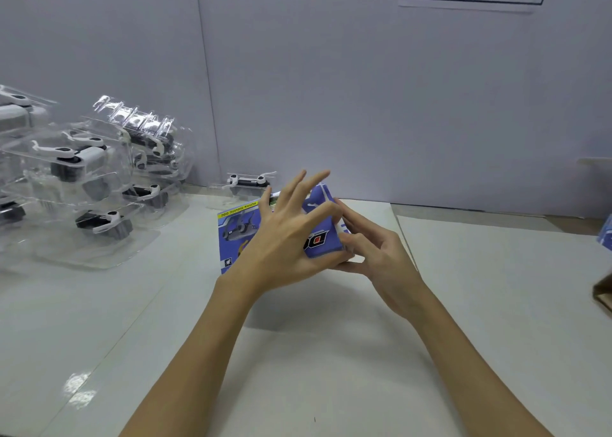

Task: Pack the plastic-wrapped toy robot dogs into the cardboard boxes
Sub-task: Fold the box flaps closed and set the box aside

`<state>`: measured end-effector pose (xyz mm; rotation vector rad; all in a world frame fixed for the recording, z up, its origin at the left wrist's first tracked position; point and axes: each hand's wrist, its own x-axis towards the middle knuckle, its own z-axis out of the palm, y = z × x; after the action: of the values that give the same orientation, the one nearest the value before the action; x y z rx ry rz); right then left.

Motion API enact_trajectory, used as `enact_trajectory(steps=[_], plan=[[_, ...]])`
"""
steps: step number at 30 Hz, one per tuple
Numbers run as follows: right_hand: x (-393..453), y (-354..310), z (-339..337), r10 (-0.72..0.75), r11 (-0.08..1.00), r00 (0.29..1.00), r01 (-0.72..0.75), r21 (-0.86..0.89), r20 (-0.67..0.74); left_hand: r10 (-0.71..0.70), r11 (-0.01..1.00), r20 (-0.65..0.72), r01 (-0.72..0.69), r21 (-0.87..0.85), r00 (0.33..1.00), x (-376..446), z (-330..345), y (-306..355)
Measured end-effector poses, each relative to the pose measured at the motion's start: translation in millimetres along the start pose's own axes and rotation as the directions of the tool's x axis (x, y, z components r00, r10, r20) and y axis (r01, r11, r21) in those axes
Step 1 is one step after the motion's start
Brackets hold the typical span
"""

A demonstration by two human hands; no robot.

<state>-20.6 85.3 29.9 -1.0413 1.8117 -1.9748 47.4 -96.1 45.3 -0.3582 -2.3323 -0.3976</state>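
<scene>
Blue printed cardboard box point(238, 234) held above white tabletop point(331, 354), long axis running left-right, printing upside-down to viewer, left hand point(284, 241) spread flat over its front, right hand point(374, 248) pinching its right end, clear-plastic-wrapped toy robot dogs point(89, 171) piled far left.

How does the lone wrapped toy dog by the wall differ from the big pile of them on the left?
The lone toy dog stands alone behind the blue box; the pile is many packs heaped together. The pile sits further left, away from both hands. Both are black-and-white toys in clear plastic.
</scene>
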Motion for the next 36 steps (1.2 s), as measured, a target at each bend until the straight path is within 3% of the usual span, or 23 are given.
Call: enact_trajectory(steps=[6,12,21,24,28,33,36], plan=[[4,5,5,0.021,0.999,0.999,-0.019,-0.037,0.045,-0.102,0.995,0.028,0.102,0.008,0.994,5,-5,3],[1,5,5,-0.002,0.999,0.999,0.003,-0.032,0.039,-0.104,0.995,0.004,0.104,-0.005,0.995,4,-3,4],[-3,9,24,-0.089,0.962,0.994,0.103,-0.253,0.068,-0.092,0.995,-0.034,0.091,-0.037,0.995,4,2,-2],[-5,12,27,-0.102,0.951,0.994,0.105,-0.292,0.026,-0.094,0.993,-0.056,0.090,-0.073,0.994,4,8,-6],[-4,16,35,-0.104,0.971,0.994,0.096,-0.220,-0.023,-0.115,0.988,-0.068,0.107,-0.111,0.991,6,14,-9],[-1,17,32,-0.091,0.979,0.994,0.077,-0.187,-0.067,-0.115,0.992,-0.073,0.110,-0.068,0.991,6,17,-8],[3,22,34,-0.058,0.991,0.981,0.034,-0.129,-0.187,-0.101,0.995,-0.061,0.100,-0.019,0.993,5,15,-7]])
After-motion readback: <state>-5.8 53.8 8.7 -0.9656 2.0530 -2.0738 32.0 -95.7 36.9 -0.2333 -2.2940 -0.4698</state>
